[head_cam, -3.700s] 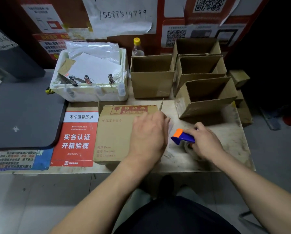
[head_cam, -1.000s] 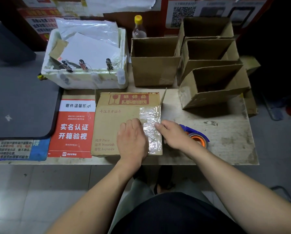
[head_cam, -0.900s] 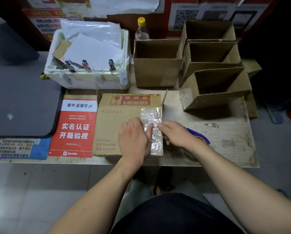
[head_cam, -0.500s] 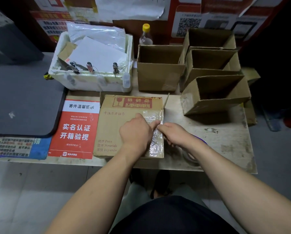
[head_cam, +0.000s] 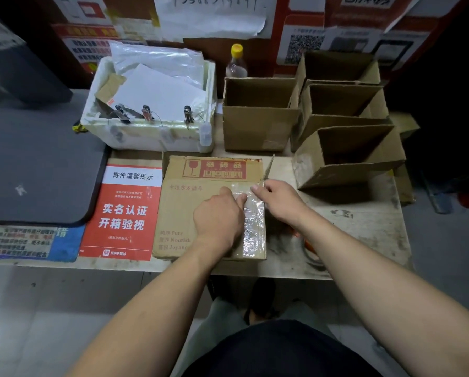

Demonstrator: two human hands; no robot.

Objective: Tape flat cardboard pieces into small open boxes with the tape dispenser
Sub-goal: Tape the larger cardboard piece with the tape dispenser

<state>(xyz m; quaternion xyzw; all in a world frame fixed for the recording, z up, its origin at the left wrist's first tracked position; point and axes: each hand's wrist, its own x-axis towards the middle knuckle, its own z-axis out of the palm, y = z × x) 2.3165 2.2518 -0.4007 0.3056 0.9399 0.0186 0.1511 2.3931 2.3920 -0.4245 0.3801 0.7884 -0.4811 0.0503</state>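
Two hands smooth the tape on a flat cardboard piece

Head view: one flat cardboard piece lies at the front of the surface, just beside a red notice sheet on its left. A strip of clear tape runs along its right edge, shiny and wrinkled. The left hand rests on the cardboard and its fingers, lying almost straight, press on the tape. The right hand reaches from the right, and its fingers touch the far end of the strip; I cannot tell if they pinch it or only push. The tape dispenser is mostly hidden under the right forearm, only an orange and dark part shows. Behind stand several finished open boxes and a white foam box with papers.

I judge the cardboard to be light and stiff, but it bends easily at its folds, so it is better to hold it by a flat panel or an edge. The tape is thin and sticky and will crease, so it needs flat pressure.
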